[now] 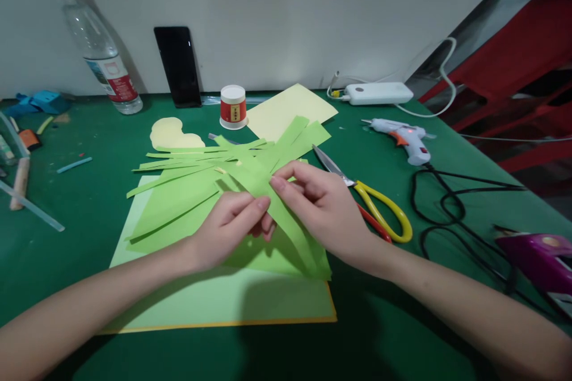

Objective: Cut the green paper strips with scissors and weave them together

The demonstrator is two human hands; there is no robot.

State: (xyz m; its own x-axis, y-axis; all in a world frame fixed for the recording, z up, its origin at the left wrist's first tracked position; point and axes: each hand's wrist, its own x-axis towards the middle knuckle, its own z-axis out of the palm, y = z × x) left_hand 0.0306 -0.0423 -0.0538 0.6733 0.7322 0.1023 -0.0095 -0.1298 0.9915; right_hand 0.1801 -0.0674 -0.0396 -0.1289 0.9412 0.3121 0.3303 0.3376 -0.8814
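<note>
Both hands meet over a pile of green paper strips [196, 181] on a green table [67, 250]. My left hand [230, 226] pinches one long green strip [286, 223] between thumb and fingers. My right hand [319, 202] pinches the same strip from the other side, fingers curled on it. The strips lie fanned out on a light green sheet [214, 300] with a yellow edge. Yellow-handled scissors [370, 199] rest just right of my right hand.
A white glue gun [404, 138] with a black cord, a white power bank [379, 93], a small red-and-white jar [233, 107], a black phone [177, 65], a leaning plastic bottle [96, 44], pale yellow paper [286, 110], glue sticks at left, a purple tool [538, 256] at right.
</note>
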